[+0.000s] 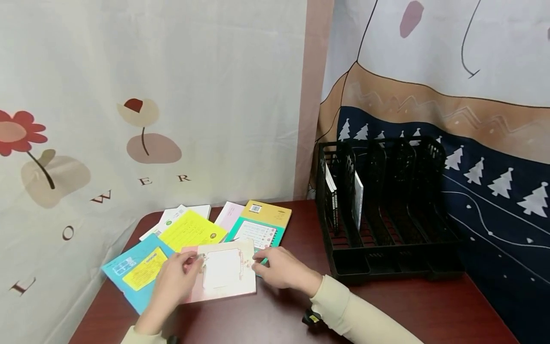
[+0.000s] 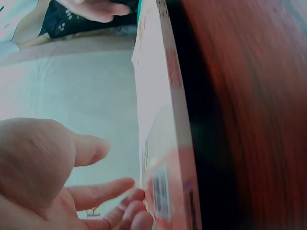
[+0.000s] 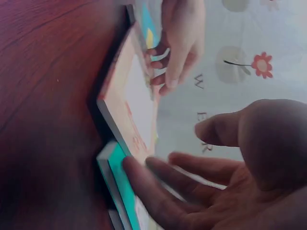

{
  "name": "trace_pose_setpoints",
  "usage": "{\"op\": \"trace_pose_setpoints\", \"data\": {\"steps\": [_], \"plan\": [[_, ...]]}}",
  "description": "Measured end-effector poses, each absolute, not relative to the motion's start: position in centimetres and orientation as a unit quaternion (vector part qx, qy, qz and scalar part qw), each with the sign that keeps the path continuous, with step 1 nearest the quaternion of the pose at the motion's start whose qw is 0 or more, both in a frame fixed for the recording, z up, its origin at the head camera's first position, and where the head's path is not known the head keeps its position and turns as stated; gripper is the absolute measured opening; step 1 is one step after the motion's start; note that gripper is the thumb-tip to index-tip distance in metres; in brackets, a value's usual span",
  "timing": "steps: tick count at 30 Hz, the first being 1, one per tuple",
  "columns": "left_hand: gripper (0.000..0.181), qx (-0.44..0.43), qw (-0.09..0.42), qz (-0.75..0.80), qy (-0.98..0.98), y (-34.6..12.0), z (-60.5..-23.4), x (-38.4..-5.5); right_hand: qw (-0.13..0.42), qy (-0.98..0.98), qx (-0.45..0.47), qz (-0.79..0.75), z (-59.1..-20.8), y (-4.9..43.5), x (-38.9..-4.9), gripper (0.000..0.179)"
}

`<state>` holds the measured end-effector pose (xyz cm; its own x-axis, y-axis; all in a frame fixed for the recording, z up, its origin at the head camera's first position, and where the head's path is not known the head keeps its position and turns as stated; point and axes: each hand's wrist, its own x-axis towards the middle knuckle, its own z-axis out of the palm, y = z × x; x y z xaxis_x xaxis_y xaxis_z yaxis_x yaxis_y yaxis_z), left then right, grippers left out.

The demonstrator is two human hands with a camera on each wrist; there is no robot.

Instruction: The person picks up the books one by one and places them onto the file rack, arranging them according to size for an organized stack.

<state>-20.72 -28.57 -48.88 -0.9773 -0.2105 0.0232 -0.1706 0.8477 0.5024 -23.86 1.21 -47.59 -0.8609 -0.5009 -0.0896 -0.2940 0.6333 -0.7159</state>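
A pink-and-cream book [image 1: 221,270] with a white panel on its cover lies at the front of a spread of books. My left hand [image 1: 178,279] is over its left part, fingertips touching the cover near a barcode [image 2: 161,194], thumb raised apart. At the book's right edge is my right hand [image 1: 281,268], its fingers loosely spread and its thumb held away from them. The right fingertips are close to a teal-and-yellow book [image 3: 125,175], which lies partly under the pink book. Neither hand grips anything.
Left of the pink book lie a blue book [image 1: 142,294] and a bright yellow one [image 1: 189,227], with white [image 1: 202,210] and lilac [image 1: 229,215] ones behind. A black file rack [image 1: 395,255] stands on the right of the dark red table [image 1: 288,317], two slots holding thin books [image 1: 358,200].
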Motion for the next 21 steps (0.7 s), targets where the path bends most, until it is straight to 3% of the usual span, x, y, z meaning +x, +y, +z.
{"op": "trace_pose_setpoints", "data": {"steps": [7, 13, 19, 21], "plan": [[0.073, 0.140, 0.005, -0.229, -0.963, -31.2, -48.5, -20.4, 0.149, 0.920, -0.206, -0.298, -48.3, -0.4, -24.2, 0.062], [0.082, 0.162, -0.041, -0.244, -0.955, -32.3, -48.6, -20.7, 0.155, 0.918, -0.203, -0.303, -48.5, -1.3, -25.0, 0.029], [0.090, 0.166, -0.046, -0.252, -0.952, -32.0, -48.5, -21.2, 0.153, 0.916, -0.188, -0.321, -48.4, -1.3, -25.2, 0.024], [0.089, 0.170, -0.043, -0.259, -0.950, -31.7, -48.5, -21.4, 0.157, 0.910, -0.176, -0.340, -48.4, -1.1, -25.2, 0.031]]}}
